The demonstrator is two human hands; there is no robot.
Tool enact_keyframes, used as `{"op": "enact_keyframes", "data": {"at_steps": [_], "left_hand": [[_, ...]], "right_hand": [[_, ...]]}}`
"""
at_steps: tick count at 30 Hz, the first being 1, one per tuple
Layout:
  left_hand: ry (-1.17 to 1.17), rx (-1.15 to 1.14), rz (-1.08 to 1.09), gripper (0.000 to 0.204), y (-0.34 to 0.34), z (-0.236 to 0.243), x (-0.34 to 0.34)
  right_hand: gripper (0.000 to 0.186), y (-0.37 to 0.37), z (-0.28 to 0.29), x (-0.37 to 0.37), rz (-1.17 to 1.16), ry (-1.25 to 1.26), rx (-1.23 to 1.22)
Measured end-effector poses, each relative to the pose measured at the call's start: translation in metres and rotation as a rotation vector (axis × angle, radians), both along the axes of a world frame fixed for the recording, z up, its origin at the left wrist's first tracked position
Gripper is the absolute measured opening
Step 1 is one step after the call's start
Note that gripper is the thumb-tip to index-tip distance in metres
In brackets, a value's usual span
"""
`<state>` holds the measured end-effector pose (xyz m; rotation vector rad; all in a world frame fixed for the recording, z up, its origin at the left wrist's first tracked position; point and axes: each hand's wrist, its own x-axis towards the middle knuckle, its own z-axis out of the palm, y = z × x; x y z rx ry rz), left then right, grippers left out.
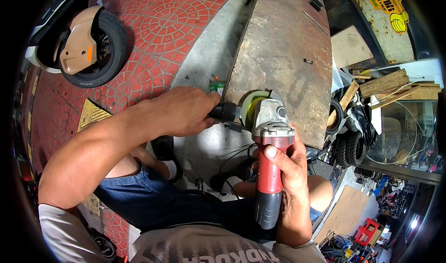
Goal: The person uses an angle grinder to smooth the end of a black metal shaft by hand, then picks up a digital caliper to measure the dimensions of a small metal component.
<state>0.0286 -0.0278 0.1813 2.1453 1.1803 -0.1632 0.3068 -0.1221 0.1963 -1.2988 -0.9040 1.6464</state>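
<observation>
My right hand [291,163] is wrapped around the red and black body of an angle grinder [269,174], its thumb lying along the top. The grinder's silver head carries a pale yellow-green disc [251,106] on its left side. My left hand [197,112] grips a black cylindrical part [225,112]. That part has a silver end beside the disc; whether the two touch I cannot tell. Both hands are at the near left edge of a worn wooden bench [278,53]. My left fingers are partly hidden behind the hand.
Small dark metal pieces [316,4] and a thin rod [316,23] lie on the bench. To its right are tyres [350,149] and scrap wood [383,84]. A scooter's front wheel [104,49] stands on red paving at the left. A cable runs near my feet.
</observation>
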Motion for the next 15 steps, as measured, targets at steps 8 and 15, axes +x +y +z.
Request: {"op": "enact_keyframes", "data": {"at_steps": [8, 15], "left_hand": [[-0.009, -0.002, 0.009, 0.032, -0.0008, 0.0024, 0.001], [-0.011, -0.004, 0.015, 0.033, -0.0014, 0.0002, 0.0004]], "right_hand": [[0.085, 0.0004, 0.0005, 0.0037, -0.028, -0.011, -0.003], [0.086, -0.0003, -0.0005, 0.0006, 0.003, -0.001, 0.006]]}}
